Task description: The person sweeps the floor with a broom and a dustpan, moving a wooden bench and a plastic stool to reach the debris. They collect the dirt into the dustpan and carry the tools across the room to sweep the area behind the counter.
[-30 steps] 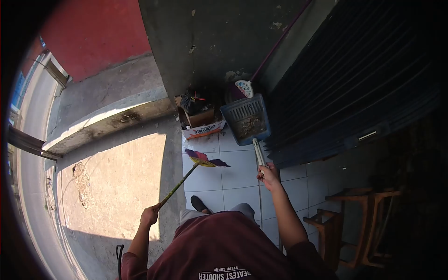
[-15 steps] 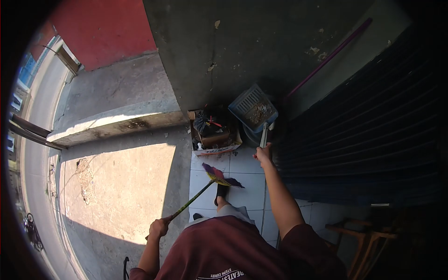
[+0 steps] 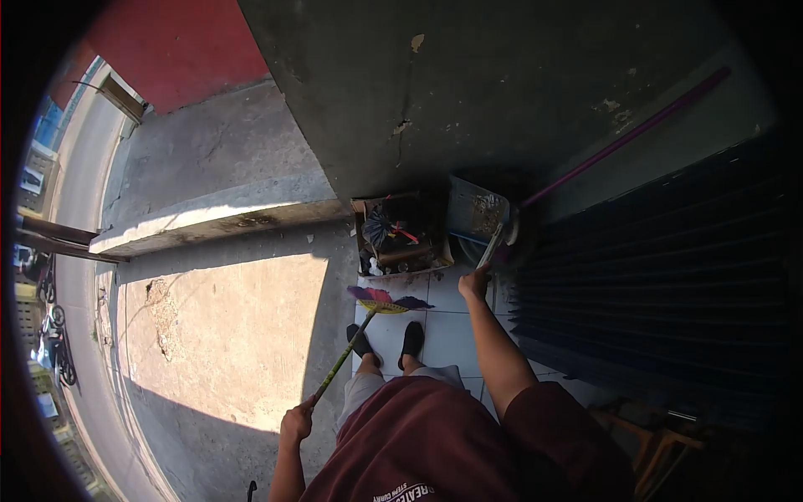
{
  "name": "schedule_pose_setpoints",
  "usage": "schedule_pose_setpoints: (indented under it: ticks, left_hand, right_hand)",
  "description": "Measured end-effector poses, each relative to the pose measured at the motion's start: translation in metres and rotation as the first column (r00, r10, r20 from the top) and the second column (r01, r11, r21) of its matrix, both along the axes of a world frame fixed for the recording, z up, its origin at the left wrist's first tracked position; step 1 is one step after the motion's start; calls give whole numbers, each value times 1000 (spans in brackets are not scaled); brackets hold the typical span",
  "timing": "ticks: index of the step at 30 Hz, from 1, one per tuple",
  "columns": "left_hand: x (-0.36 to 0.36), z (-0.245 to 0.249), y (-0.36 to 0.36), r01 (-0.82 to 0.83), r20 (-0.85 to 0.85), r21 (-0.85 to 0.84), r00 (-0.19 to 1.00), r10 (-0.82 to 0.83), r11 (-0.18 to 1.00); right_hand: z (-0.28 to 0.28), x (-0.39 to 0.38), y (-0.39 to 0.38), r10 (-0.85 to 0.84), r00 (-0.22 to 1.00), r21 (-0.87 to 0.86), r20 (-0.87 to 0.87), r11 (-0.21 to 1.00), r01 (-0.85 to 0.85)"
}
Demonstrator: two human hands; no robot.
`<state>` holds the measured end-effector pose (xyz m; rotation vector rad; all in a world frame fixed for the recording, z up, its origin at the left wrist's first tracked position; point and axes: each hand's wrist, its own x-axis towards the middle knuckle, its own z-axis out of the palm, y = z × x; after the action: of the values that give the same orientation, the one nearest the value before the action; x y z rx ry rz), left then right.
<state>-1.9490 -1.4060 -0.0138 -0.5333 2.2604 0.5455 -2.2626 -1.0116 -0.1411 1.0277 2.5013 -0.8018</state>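
Note:
My left hand (image 3: 296, 422) is closed round the green handle of a broom (image 3: 345, 355). Its purple, pink and yellow head is in front of my feet. At the far side, my right hand (image 3: 474, 284) grips the handle of a dustpan (image 3: 461, 194), held out at arm's length over a dark round bin (image 3: 470, 251). Bits of dirt lie in the pan. Left of it stands a cardboard box (image 3: 406, 274) with a black plastic bag (image 3: 378, 226) and other rubbish in it.
A purple pole (image 3: 623, 140) leans on the dark wall (image 3: 502, 92) behind the bin. On the right is a dark corrugated shutter (image 3: 661, 268). A low concrete ledge (image 3: 226, 226) runs to the left. Wooden furniture (image 3: 661, 448) stands at lower right.
The dustpan has shifted in view and now tilts more. One foot has come forward, so both feet stand side by side on the tiles. The broom remains in my left hand.

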Motion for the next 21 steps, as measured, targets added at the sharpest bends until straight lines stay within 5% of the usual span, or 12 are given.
schedule_pose_setpoints:
  ticks: [9, 13, 15, 16, 18, 20, 21]
  left_hand:
    - [-56, 20, -80, 118, 20, -20, 993, -117, 993]
    - [-75, 30, -113, 164, 62, -58, 985, -160, 985]
    - [-76, 29, -128, 174, 28, -49, 985, -173, 984]
    - [-75, 29, -136, 172, -2, -36, 985, -172, 984]
    - [-75, 31, -147, 193, 4, -40, 981, -193, 980]
    - [-76, 34, -155, 183, 70, -63, 981, -178, 981]
    - [-73, 31, -161, 171, 85, -55, 982, -166, 984]
  right_hand:
    - [-31, 11, -62, -152, 988, -75, -8, 986, 151]
    - [-96, 12, -88, -232, 968, 19, -99, 972, 235]
    - [-132, 4, -86, -524, 843, -252, 123, 805, 537]
    - [-129, 2, -88, -532, 837, -254, 131, 798, 547]
    - [-113, -3, -92, -745, 619, -646, 246, 350, 678]
    - [-102, -11, -96, -774, 579, -687, 257, 275, 672]
    - [-88, -14, -97, -748, 622, -604, 233, 390, 695]
